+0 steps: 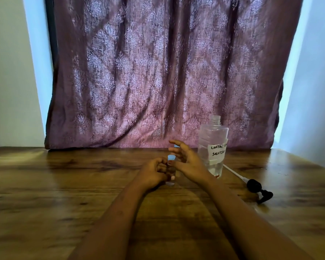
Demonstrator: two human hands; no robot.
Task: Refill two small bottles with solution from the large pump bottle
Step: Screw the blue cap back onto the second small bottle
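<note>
My left hand (pixel 154 171) grips a small clear bottle (pixel 170 172) that stands upright on the wooden table (pixel 64 184). A pale blue cap (pixel 171 157) sits at its top. My right hand (pixel 186 160) hovers just right of the cap with fingers spread, holding nothing. Behind the right hand, a second blue piece (pixel 176 146) peeks out; most of it is hidden. The large clear bottle (pixel 212 145) with a white handwritten label stands uncapped to the right, a little liquid at its bottom. Its black pump head (pixel 259 190) with the white dip tube lies on the table further right.
A purple patterned curtain (pixel 158 72) hangs right behind the table's back edge. Pale walls flank it on both sides. The pump's tube (pixel 235 173) stretches diagonally from the large bottle's base to the pump head.
</note>
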